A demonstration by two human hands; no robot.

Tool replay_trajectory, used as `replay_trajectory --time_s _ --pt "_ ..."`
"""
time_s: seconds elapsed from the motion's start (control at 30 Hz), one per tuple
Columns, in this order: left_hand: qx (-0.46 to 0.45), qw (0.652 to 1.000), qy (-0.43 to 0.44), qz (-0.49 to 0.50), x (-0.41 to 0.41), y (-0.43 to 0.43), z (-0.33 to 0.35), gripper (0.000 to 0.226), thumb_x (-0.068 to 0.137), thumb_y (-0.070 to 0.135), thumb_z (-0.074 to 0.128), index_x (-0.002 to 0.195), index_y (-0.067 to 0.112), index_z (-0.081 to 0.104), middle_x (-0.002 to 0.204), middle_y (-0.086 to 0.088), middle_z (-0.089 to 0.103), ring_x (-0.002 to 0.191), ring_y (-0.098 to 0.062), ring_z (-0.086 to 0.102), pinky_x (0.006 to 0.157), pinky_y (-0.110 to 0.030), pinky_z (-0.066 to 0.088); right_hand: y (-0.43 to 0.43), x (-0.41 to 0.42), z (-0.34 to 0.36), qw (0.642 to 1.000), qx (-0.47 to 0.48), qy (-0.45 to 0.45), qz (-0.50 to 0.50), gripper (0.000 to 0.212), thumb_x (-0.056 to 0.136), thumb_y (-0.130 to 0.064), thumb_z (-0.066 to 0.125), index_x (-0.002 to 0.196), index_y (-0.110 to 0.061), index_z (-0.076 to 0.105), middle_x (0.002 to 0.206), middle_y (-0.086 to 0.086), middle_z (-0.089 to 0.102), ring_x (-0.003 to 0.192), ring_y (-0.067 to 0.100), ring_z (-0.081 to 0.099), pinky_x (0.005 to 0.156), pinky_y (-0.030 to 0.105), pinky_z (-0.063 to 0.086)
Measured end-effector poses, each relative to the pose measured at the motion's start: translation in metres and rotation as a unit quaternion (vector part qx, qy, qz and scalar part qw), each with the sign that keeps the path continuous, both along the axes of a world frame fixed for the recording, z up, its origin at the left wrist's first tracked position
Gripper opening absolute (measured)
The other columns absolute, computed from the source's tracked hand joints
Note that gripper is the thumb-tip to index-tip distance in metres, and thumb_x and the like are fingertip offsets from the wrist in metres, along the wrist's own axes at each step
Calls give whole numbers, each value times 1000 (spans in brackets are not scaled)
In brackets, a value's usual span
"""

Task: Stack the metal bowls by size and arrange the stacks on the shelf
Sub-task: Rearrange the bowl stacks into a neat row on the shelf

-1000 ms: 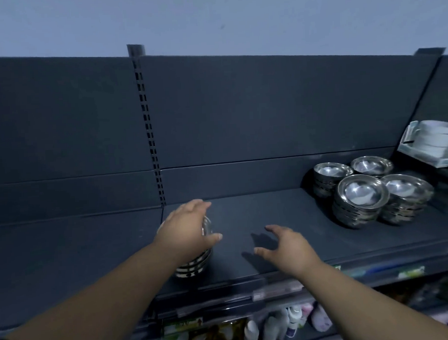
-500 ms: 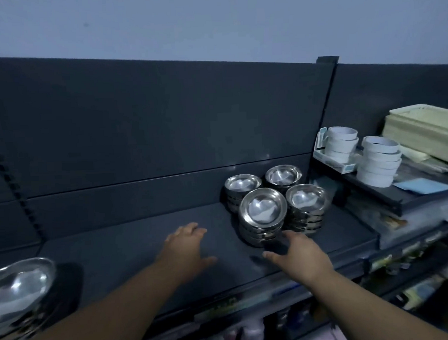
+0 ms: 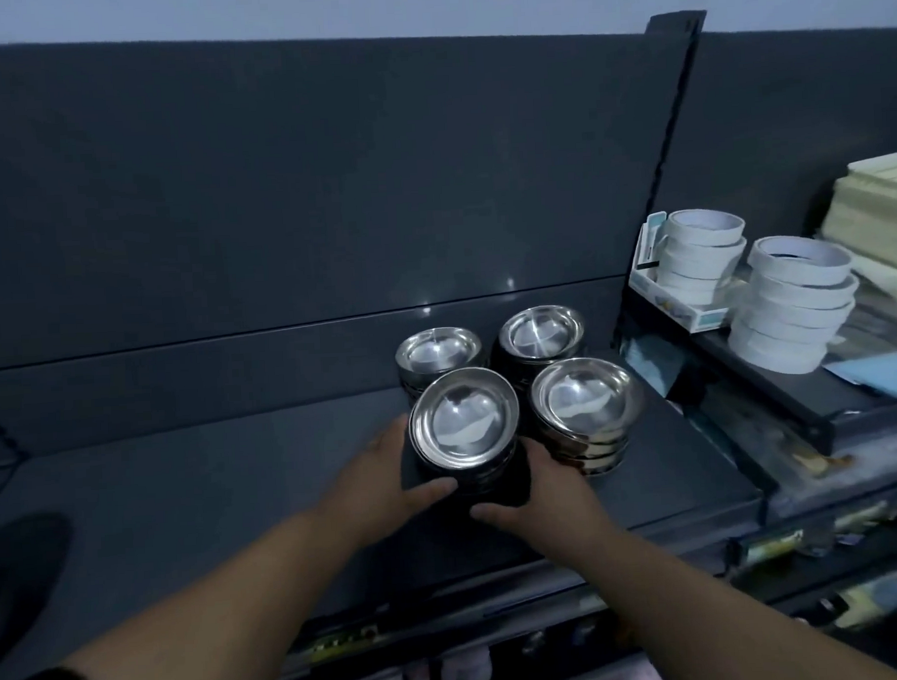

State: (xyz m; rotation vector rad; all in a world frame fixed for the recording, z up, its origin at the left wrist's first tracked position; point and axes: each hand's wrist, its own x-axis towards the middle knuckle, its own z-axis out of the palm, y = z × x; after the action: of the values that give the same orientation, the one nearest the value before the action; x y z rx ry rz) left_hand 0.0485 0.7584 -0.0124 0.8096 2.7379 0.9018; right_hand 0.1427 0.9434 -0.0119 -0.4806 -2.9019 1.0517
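As the front-left bowl stack (image 3: 463,426) sits on the shelf (image 3: 226,483) | left hand (image 3: 385,476) grips it | right hand (image 3: 551,492) grips it

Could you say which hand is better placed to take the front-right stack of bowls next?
Right, probably: the right hand lies in the gap beside the front-right stack, while the left hand holds the far side of the front-left stack.

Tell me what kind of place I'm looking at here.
Most likely a shop aisle: dark metal display shelving, stacked metal bowls and piles of white tape rolls set out like stock, and a label strip along the shelf edge.
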Motion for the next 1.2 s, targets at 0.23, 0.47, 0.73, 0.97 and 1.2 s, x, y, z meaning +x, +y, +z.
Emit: replay_trajectory --time_s 0.23,0.47,0.73,0.97,1.2 --pt "75 993 -96 -2 -12 6 -24 105 69 43 81 148 36 12 133 21 46 125 -6 49 105 -28 43 6 -14 -14 999 -41 24 0 96 64 -39 87 143 -22 35 129 -3 62 120 16 58 95 19 42" --pt "152 982 -105 34 -5 -13 -31 102 67 38 84 146 33 21 136 22 47 125 3 47 107 -19 37 -10 -22 -24 994 -84 68 10 90 63 -33 88 139 -22 42 118 -6 68 109 7 62 90 14 44" --pt "164 971 -88 151 21 -87 -23 103 64 44 84 145 42 20 126 23 55 117 1 51 99 -17 37 -73 -36 -22 985 -124 84 79 83 59 -32 90 131 -26 49 100 -18 65 95 -2 65 83 7 47" --pt "168 960 -102 201 43 -183 -16 108 62 43 86 145 45 18 124 24 56 117 2 51 94 -15 36 -163 -40 -19 975 -157 78 134 80 59 -28 92 128 -27 52 95 -22 63 86 -12 62 73 -1 45" --pt "148 962 -110 203 50 -252 -14 111 64 44 85 149 39 14 132 23 47 123 2 44 97 -16 34 -230 -38 -25 974 -165 61 141 82 60 -29 91 131 -25 50 103 -16 65 94 -1 66 87 18 53"
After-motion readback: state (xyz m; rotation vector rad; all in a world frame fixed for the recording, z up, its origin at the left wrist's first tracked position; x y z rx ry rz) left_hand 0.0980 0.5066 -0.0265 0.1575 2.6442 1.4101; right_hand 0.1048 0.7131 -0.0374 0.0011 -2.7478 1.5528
